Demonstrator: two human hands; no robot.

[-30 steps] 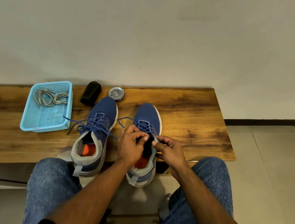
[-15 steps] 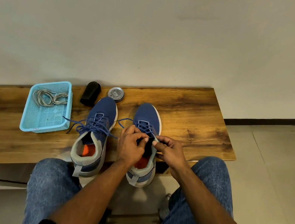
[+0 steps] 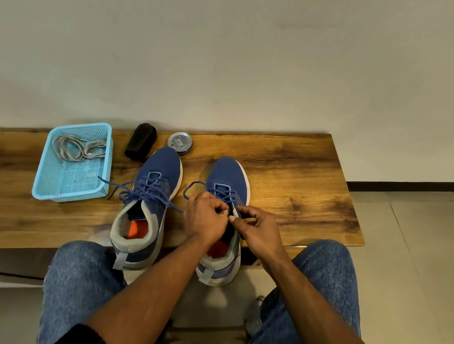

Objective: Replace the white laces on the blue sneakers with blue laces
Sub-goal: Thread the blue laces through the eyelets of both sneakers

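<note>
2 blue sneakers (image 3: pixel 153 189) at the bench (image 3: pixel 294 177) front edge, left hand (image 3: pixel 203 219) and right hand (image 3: pixel 258 230) pinching the blue lace (image 3: pixel 223 194) on the right sneaker (image 3: pixel 229 178), white laces (image 3: pixel 78 147) in basket (image 3: pixel 73 178) near the left end

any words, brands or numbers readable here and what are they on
Nothing can be quoted.
Round tin: print on the lid, too small and blurred to read.
Blue basket: a small dark mark on the near rim, too small to read.
Sneakers, left and right: no legible brand or label.
Black object: no text visible.
</note>
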